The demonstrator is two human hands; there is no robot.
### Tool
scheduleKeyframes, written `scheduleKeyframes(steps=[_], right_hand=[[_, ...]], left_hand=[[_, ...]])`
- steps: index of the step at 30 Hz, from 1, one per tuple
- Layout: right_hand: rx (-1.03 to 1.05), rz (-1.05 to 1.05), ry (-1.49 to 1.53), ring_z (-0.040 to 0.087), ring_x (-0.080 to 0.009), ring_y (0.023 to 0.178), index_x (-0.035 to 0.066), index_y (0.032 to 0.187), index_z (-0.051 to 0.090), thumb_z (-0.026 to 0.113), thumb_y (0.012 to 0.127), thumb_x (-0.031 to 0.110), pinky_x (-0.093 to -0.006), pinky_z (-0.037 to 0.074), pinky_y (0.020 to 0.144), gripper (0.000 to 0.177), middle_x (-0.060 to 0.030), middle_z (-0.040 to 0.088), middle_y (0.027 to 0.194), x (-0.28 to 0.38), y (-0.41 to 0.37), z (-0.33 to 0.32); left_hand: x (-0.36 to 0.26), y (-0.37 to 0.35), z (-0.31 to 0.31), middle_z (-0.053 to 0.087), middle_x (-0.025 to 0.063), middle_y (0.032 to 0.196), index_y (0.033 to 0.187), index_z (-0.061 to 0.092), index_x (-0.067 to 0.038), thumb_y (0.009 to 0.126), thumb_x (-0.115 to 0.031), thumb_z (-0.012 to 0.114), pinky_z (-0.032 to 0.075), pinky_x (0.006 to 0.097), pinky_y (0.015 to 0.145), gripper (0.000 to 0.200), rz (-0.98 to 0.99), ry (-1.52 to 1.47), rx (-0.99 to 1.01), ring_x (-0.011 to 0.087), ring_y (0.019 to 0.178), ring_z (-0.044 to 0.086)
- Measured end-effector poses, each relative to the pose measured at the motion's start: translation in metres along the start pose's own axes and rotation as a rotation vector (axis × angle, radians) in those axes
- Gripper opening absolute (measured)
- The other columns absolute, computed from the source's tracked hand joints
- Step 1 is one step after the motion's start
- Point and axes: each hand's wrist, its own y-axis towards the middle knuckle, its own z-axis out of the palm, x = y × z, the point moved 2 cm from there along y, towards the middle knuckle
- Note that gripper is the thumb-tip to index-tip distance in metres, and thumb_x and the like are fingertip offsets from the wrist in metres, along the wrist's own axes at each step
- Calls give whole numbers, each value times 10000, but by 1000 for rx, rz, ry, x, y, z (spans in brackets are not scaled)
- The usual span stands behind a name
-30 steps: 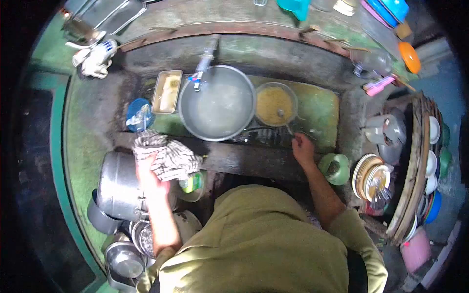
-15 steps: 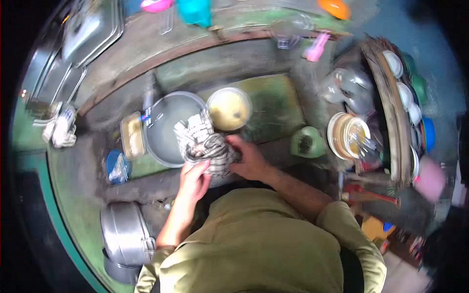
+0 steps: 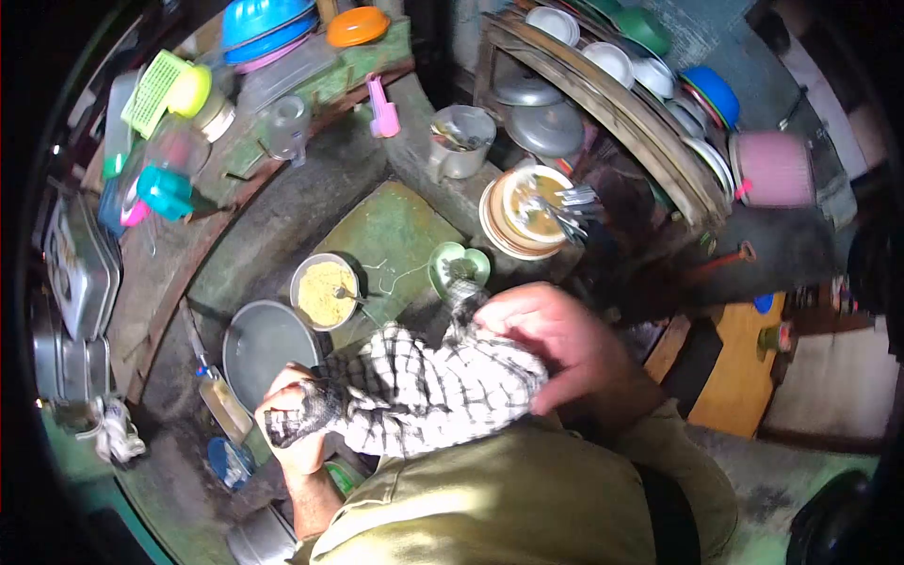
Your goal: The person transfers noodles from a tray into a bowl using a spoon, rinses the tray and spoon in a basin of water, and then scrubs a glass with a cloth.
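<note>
A black-and-white checked cloth (image 3: pixel 452 386) hangs between my two hands, close in front of my body. My left hand (image 3: pixel 292 419) is closed round its bunched left end. At the cloth's right edge, my right hand (image 3: pixel 574 353) holds it between the thumb and fingers. Beyond my left hand stands a grey basin (image 3: pixel 268 348) with cloudy water. A bowl (image 3: pixel 325 292) of yellowish food with a spoon in it sits behind the basin. The green heart-shaped dish (image 3: pixel 459 264) lies just past the cloth and is partly covered by it.
Stacked plates (image 3: pixel 499 226) with forks and spoons stand to the right, beside a metal pot (image 3: pixel 461 141). A wooden rack (image 3: pixel 603 113) holds bowls and lids. A pink dipper (image 3: pixel 381 108) rests on the ledge. A blue tub (image 3: pixel 231 461) is at lower left.
My view has turned to the right. The cloth was bunched between both hands over the basin; it is now spread wider and nearer my body, with my hands farther apart.
</note>
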Motion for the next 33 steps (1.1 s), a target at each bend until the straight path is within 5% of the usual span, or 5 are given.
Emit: scheduleKeyframes(steps=[10, 15, 22, 28, 33], right_hand=[[-918, 421, -469, 513, -149, 1078, 26, 1295, 482, 743, 765, 116, -304, 429, 924, 597, -76, 536, 1181, 95, -199, 48], [-1748, -113, -133, 557, -160, 982, -11, 1175, 532, 639, 803, -1, -291, 450, 879, 387, -72, 579, 1023, 108, -293, 33], [-1610, -697, -383, 531, -233, 1086, -26, 1177, 527, 670, 785, 35, -344, 410, 976, 422, -140, 527, 1177, 162, -374, 39], [-1502, 618, -1656, 525, -391, 1058, 18, 1018, 600, 690, 705, 99, -435, 404, 979, 336, -179, 544, 1122, 96, -441, 23], [-1768, 660, -1404, 571, -392, 916, -31, 911, 576, 546, 765, 74, -449, 460, 767, 182, -235, 576, 961, 157, -516, 9]], left_hand=[[-22, 89, 133, 628, 82, 840, 880, 634, -5, 715, -59, 687, 447, 292, 717, 181, 362, -199, 392, 175, 780, 571], [-34, 117, 280, 605, 56, 1015, 1165, 529, -20, 830, -7, 609, 496, 256, 697, 344, -152, -446, 709, 105, 870, 577], [-96, 87, 396, 615, 65, 911, 1203, 495, -92, 884, -22, 523, 559, 280, 544, 328, -285, -662, 994, 145, 733, 639], [-136, 21, 523, 619, 49, 889, 1131, 565, -119, 891, -35, 503, 552, 280, 548, 262, -498, -925, 1103, 141, 716, 640], [-164, 24, 602, 622, 79, 933, 1137, 547, -82, 886, 3, 475, 586, 340, 656, 275, -412, -990, 971, 179, 769, 648]])
